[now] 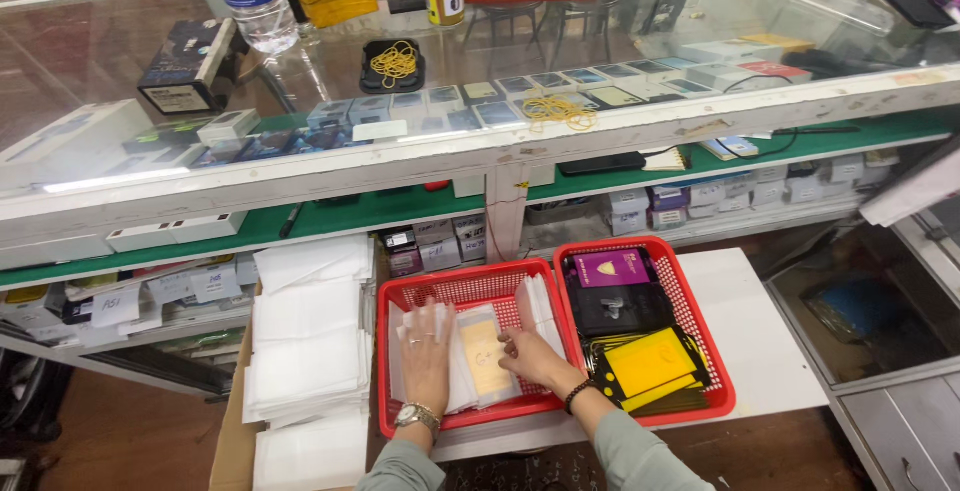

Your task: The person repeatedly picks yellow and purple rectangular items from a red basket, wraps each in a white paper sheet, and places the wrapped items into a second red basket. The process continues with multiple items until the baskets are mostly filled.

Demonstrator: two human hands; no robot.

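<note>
Lower middle of the frame: left hand [427, 353] lies flat, fingers spread, on white packets [462, 376] in the left red basket [440, 293]. Right hand [527, 356] pinches a clear sleeve with a yellow card [487, 356] in the same basket. A 2nd red basket [700, 301] sits touching its right side, with purple, black and yellow packs.

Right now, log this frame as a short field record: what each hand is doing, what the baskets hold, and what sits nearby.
left hand: flat on white sleeve packets, wristwatch on wrist
right hand: fingers on a clear packet with yellow card, dark bead bracelet on wrist
left red plastic basket: upright rows of white and clear packets
right red plastic basket: purple, black and yellow flat packages
beside baskets: stacks of white envelopes in a cardboard box
behind: glass display counter with yellow rubber bands
</note>
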